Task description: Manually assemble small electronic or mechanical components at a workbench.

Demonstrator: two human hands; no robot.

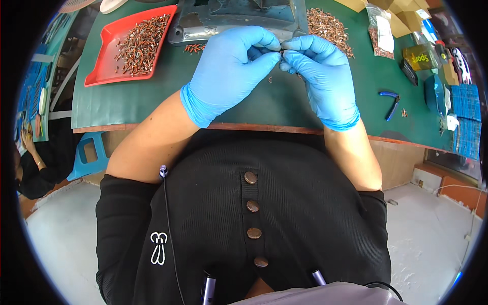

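Both my hands wear blue gloves and meet over the green table [127, 101]. My left hand [231, 68] and my right hand [317, 68] pinch a tiny dark part [279, 51] between their fingertips; most of it is hidden by the fingers. Just behind the hands stands a grey metal machine base [229, 20]. A loose heap of small copper-coloured parts [328, 25] lies to the right of it, close to my right hand. A few more such parts [194, 48] lie by the machine's front left corner.
A red tray [104, 66] holding several copper-coloured parts sits at the left. Blue-handled pliers [391, 104] lie at the right. A clear bag of parts [382, 33], cardboard boxes [406, 10] and packages crowd the far right. Another person [30, 168] sits at lower left beside a blue stool [89, 157].
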